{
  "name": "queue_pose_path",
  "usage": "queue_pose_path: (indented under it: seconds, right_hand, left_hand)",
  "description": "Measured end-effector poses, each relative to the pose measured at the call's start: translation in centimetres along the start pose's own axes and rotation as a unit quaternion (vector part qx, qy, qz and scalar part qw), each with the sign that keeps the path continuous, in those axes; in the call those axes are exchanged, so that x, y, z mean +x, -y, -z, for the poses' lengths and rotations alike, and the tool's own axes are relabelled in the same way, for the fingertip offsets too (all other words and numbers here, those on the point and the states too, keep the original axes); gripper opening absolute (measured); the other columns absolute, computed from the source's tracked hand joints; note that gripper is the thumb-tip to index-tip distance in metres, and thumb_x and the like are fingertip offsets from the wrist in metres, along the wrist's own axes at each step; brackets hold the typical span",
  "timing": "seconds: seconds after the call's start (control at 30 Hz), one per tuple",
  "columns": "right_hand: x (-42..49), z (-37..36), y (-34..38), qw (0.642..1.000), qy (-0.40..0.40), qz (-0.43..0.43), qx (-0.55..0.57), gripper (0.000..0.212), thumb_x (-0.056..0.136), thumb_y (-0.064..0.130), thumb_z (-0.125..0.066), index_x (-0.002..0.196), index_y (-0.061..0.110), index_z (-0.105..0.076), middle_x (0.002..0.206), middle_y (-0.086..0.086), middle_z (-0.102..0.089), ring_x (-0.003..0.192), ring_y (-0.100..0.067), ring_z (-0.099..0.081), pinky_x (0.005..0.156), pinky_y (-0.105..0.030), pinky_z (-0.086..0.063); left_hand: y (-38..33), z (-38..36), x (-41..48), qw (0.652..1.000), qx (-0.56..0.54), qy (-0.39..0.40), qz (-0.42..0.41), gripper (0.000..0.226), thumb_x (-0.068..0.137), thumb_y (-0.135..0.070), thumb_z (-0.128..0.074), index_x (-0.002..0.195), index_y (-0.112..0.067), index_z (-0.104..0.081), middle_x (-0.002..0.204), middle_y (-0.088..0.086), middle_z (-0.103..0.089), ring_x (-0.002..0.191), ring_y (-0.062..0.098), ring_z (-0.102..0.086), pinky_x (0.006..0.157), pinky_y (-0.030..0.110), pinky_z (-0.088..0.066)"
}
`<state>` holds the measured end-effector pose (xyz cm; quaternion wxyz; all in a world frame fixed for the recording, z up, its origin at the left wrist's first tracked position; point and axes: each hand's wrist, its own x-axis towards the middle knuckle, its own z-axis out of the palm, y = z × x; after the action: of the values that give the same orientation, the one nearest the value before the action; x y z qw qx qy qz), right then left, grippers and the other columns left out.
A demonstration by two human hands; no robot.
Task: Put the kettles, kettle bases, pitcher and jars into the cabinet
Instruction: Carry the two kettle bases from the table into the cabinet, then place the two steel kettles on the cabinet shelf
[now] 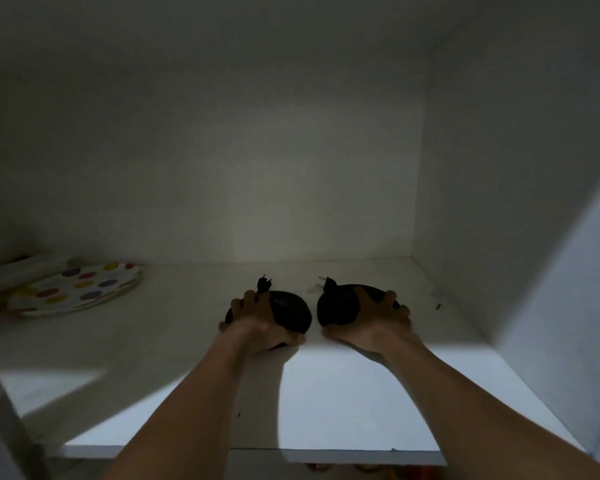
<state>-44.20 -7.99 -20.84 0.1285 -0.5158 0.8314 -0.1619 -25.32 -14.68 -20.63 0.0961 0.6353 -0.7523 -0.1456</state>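
Your left hand (262,322) and right hand (371,322) each grip a kettle base (291,311), (336,306) on the cabinet shelf (326,393); spotted plates (80,287) at 9 o'clock. Kettles, pitcher, jars unseen, probably remaining.

Dim shot, grainy and soft all over. Light comes from behind the camera — the front of the cabinet shelf (343,403) is bright, the back wall grey and murky. Both arms throw broad shadows across the shelf. Two black kettle bases (291,311) read as near silhouettes, no detail. Dotted plates (80,287) at left are blurred — edges smear and bend with wide-angle distortion.
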Motion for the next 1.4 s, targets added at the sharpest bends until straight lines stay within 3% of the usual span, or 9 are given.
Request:
queue_pose_path:
  seconds: [0.23,0.37,0.47,0.57,0.77,0.93,1.17,1.4]
  right_hand:
    - [0.1,0.2,0.0,1.0,0.007,0.002,-0.016,0.118,0.053,0.085,-0.059,0.151,0.038,-0.013,0.153,-0.017,-0.017,0.137,-0.047,-0.024,0.113,-0.051,-0.028]
    - [0.7,-0.6,0.4,1.0,0.004,-0.006,-0.01,0.127,0.033,0.093,-0.053,0.146,0.043,-0.022,0.154,-0.011,-0.028,0.137,-0.044,-0.031,0.108,-0.054,-0.032]
    - [-1.7,0.1,1.0,1.0,0.004,-0.012,0.002,0.111,0.057,0.083,-0.057,0.149,0.037,-0.015,0.154,-0.016,-0.02,0.139,-0.048,-0.022,0.109,-0.058,-0.029]
    - [-4.3,0.8,2.0,0.998,-0.046,0.033,-0.001,0.089,0.08,0.068,-0.055,0.15,0.028,-0.019,0.152,-0.019,-0.024,0.137,-0.048,-0.024,0.11,-0.058,-0.029]
    - [-11.9,0.3,6.8,0.991,-0.081,0.102,0.009,0.077,0.089,0.061,-0.05,0.151,0.027,-0.02,0.16,-0.018,-0.009,0.141,-0.049,-0.015,0.112,-0.063,-0.022]
    - [-23.1,-2.3,12.7,0.978,-0.09,0.185,0.035,0.068,0.093,0.054,-0.05,0.149,0.027,-0.023,0.16,-0.017,-0.004,0.142,-0.048,-0.017,0.113,-0.061,-0.023]
    - [-42.8,-9.7,22.8,0.946,0.003,0.322,0.04,0.074,0.091,0.056,-0.051,0.152,0.03,-0.019,0.163,-0.017,0.0,0.144,-0.047,-0.018,0.112,-0.063,-0.023]
    - [-63.3,-16.7,33.7,0.861,0.096,0.499,0.02,0.072,0.093,0.054,-0.049,0.153,0.03,-0.017,0.163,-0.015,0.004,0.144,-0.044,-0.019,0.112,-0.061,-0.024]
  left_hand:
    - [-0.1,-0.3,0.4,1.0,0.006,-0.007,0.0,0.118,0.056,-0.069,-0.073,0.151,-0.024,-0.02,0.146,0.005,-0.028,0.137,0.031,-0.023,0.111,0.051,-0.034]
    - [0.4,-0.7,-0.9,0.999,0.002,-0.028,-0.031,0.124,0.058,-0.069,-0.072,0.155,-0.028,-0.005,0.156,0.002,-0.021,0.143,0.031,-0.02,0.113,0.058,-0.027]
    - [0.8,-0.2,-3.2,0.996,0.034,-0.059,-0.061,0.117,0.065,-0.066,-0.071,0.154,-0.027,-0.006,0.158,-0.005,-0.014,0.146,0.027,-0.016,0.11,0.07,-0.015]
    - [0.9,1.5,-6.0,0.989,0.064,-0.114,-0.062,0.099,0.079,-0.06,-0.064,0.154,-0.023,-0.01,0.161,-0.004,-0.012,0.148,0.025,-0.015,0.109,0.072,-0.012]
    - [4.5,5.0,-14.6,0.975,0.061,-0.208,-0.045,0.084,0.09,-0.061,-0.047,0.154,-0.018,-0.014,0.163,-0.002,-0.011,0.149,0.025,-0.015,0.111,0.07,-0.009]
    - [11.9,8.4,-26.3,0.954,0.08,-0.286,-0.028,0.076,0.091,-0.056,-0.05,0.152,-0.02,-0.022,0.162,-0.004,-0.017,0.147,0.023,-0.02,0.112,0.069,-0.013]
    - [28.8,10.9,-46.8,0.938,0.131,-0.291,0.133,0.084,0.091,-0.059,-0.048,0.155,-0.019,-0.012,0.165,-0.002,-0.008,0.15,0.024,-0.013,0.111,0.072,-0.009]
    - [41.5,12.4,-67.5,0.875,0.129,-0.296,0.36,0.08,0.093,-0.057,-0.046,0.154,-0.017,-0.013,0.164,-0.001,-0.01,0.148,0.026,-0.016,0.111,0.071,-0.01]
